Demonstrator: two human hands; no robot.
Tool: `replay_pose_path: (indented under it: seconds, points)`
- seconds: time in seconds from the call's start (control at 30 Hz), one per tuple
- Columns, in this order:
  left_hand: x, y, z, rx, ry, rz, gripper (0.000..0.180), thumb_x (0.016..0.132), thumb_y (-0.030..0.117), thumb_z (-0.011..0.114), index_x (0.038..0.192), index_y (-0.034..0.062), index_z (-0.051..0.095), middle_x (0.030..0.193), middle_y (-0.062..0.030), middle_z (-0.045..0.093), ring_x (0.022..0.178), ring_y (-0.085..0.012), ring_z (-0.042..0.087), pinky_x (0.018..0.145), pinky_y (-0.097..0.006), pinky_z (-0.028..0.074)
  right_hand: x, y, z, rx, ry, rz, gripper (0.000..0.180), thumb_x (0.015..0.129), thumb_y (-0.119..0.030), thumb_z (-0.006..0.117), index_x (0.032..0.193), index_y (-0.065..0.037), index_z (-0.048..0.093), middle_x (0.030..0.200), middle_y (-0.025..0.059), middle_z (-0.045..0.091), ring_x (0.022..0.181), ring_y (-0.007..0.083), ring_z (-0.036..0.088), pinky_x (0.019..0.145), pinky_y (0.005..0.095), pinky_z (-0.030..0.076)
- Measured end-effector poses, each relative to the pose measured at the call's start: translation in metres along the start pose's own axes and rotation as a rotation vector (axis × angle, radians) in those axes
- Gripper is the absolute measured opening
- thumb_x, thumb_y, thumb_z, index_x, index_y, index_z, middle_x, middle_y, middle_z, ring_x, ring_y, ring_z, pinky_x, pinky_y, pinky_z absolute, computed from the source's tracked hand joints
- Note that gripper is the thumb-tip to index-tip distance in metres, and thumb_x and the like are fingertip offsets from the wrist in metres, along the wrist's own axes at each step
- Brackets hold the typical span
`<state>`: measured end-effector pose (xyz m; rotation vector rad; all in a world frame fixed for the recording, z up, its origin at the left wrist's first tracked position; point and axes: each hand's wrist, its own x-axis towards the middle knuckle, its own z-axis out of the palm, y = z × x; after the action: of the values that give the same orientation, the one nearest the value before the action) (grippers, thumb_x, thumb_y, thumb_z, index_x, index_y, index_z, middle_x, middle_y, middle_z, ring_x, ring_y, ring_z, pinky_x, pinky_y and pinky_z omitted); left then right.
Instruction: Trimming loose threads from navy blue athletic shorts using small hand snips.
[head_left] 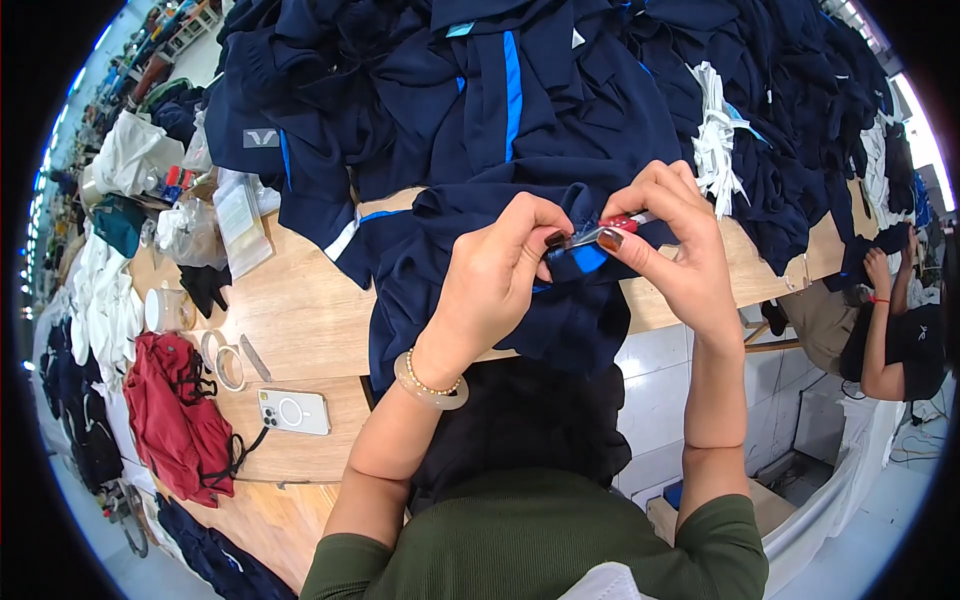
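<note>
In front of me, my left hand (pixel 505 255) is closed in a pinch on a navy garment (pixel 460 225) with a bright blue stripe. A beaded bracelet and a pale bangle circle that wrist. My right hand (pixel 668 235) is closed round small red-handled thread snips (pixel 618 224), their metal blades pointing left towards the left fingertips. The blade tips lie at the fabric beside a bright blue patch; fingers partly cover them. The garment drapes over the table's front edge towards my lap.
A large heap of navy garments (pixel 400 90) covers the table's far side, with a bundle of white strips (pixel 716 140). At left lie a phone (pixel 294 411), tape rolls (pixel 229 367), a red drawstring bag (pixel 175 420) and plastic bags (pixel 190 235). Another person (pixel 890 340) works at far right.
</note>
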<state>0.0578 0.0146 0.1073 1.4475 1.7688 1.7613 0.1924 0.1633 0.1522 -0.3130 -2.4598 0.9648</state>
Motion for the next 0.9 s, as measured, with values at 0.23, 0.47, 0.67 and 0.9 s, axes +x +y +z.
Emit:
replay_pose_path:
  seconds: [0.23,0.47,0.67,0.9]
  points:
    - [-0.002,-0.006,0.002,-0.234,0.018,-0.129,0.012,0.101,0.004,0.045,0.098,-0.002,0.056,0.082,-0.0078,0.066,0.068,-0.0103,0.064,0.057,-0.021,0.051,-0.014,0.006,0.022,0.55,0.102,0.139,0.041,0.068,-0.012,0.08,0.104,-0.004,0.062,0.09,0.0007,0.049,0.084,0.0121,0.042,0.079,0.0245,0.036]
    - [0.003,-0.02,-0.04,-0.455,0.509,-0.137,0.008,0.099,0.002,0.047,0.103,0.0016,0.054,0.082,-0.0044,0.056,0.063,-0.008,0.054,0.057,-0.02,0.048,-0.039,0.038,0.027,0.357,0.275,0.133,0.016,0.076,0.01,0.062,0.088,0.0,0.066,0.072,0.0039,0.055,0.07,0.0123,0.048,0.063,0.0244,0.039]
    - [-0.035,-0.086,-0.108,0.191,0.908,-0.155,0.035,0.094,-0.002,0.05,0.129,0.0006,0.051,0.112,-0.0093,0.061,0.098,-0.0177,0.06,0.089,-0.03,0.047,-0.059,0.106,-0.018,-0.633,0.547,0.485,0.019,0.088,-0.003,0.061,0.106,-0.002,0.066,0.097,0.0117,0.067,0.077,0.018,0.062,0.07,0.0289,0.05]
    - [-0.091,-0.101,-0.099,0.453,0.514,-0.511,0.013,0.09,0.002,0.058,0.1,-0.0034,0.066,0.095,-0.0127,0.065,0.084,-0.0187,0.063,0.076,-0.028,0.049,-0.004,0.027,0.075,0.065,0.318,0.095,0.014,0.083,-0.009,0.071,0.095,-0.004,0.067,0.083,0.0102,0.067,0.074,0.0224,0.064,0.067,0.0298,0.049]
